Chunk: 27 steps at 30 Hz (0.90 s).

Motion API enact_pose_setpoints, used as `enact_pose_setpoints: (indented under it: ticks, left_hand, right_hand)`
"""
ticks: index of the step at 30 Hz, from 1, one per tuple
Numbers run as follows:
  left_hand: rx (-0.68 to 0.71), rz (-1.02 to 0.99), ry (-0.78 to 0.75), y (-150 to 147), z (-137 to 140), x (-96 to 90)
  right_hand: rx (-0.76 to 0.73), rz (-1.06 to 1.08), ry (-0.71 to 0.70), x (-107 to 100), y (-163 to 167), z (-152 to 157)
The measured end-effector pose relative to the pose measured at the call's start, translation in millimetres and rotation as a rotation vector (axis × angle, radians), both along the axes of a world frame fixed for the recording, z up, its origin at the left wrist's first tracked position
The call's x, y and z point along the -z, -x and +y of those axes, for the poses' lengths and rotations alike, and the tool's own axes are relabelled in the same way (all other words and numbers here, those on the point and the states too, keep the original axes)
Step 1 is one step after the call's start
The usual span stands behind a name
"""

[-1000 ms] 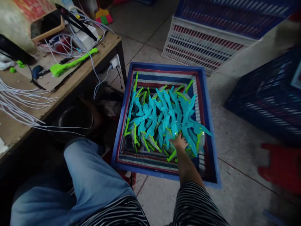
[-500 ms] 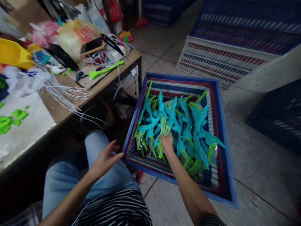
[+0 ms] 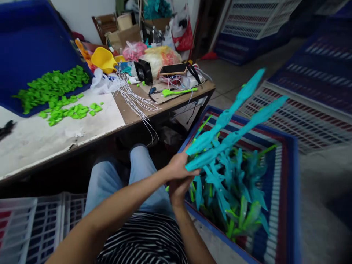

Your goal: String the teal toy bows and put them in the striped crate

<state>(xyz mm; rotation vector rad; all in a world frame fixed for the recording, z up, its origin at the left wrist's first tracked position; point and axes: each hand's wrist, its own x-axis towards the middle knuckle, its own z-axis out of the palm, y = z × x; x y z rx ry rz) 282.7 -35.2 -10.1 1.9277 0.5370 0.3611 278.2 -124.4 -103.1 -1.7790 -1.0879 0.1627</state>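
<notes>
Centre frame, your left grip [image 3: 180,165] pinches turquoise pieces [image 3: 223,118], right grip [image 3: 178,191] unclear; seemingly a holding step, next needing steady support.

Two turquoise pieces [image 3: 225,116] are blocking passage above the blue crate [image 3: 295,183]; white wires [image 3: 134,97] are overhanging the counter [image 3: 125,110] — left of them, the white sheet [image 3: 55,141] is leaving room along its front.
</notes>
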Motion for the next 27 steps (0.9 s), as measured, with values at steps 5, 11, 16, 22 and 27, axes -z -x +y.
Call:
enact_pose_setpoints:
  ticks: [5,11,16,22,27]
  left_hand:
    - [0.064,-0.165,0.207,106.4,30.5,-74.6]
    - [-0.209,0.149,0.505,305.4,3.2,-67.1]
    - [-0.485,0.259,0.724,403.9,-23.4,-18.5]
    - [-0.725,0.188,0.683,473.7,2.8,5.3]
    - [-0.761,0.515,0.320,466.9,21.6,10.7]
  right_hand:
    - [-0.377,-0.237,-0.165,-95.8,10.3,-46.2]
    - [-0.579,-0.734,-0.103,-141.1,-3.9,-50.8]
    - [-1.081,-0.750,0.259,-80.1,66.5,12.5]
    - [-1.254,-0.670,0.449,-44.8,122.0,30.4]
    - [-1.227,-0.743,0.540,-40.7,112.2,26.1]
